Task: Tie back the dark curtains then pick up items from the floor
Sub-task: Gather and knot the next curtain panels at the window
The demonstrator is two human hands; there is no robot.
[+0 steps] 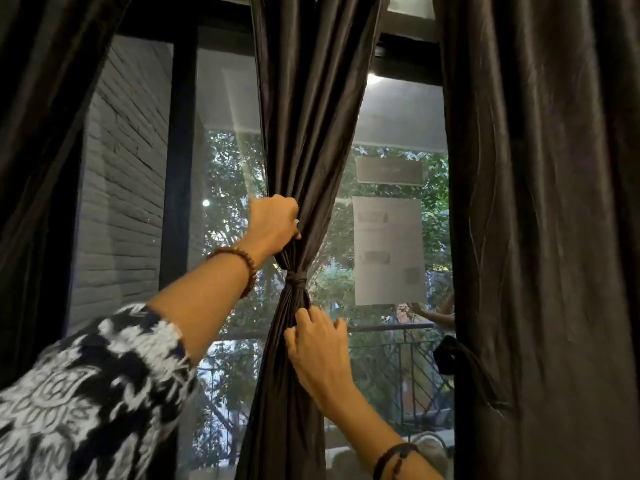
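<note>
I take the knot [295, 279] on the middle curtain [304, 133] as my landmark. The curtain hangs gathered in front of the window [221, 188], cinched at the knot. My left hand [273, 225] sits just above the knot, fist closed on a bunch of curtain folds; a beaded bracelet [242, 263] circles that wrist, patterned sleeve [97, 393] lower left of the knot. My right hand [317, 351] is just below the knot, fingers curled and pinching the gathered cloth. A second dark curtain [547, 237] hangs right of the knot, loose. Floor not visible.
</note>
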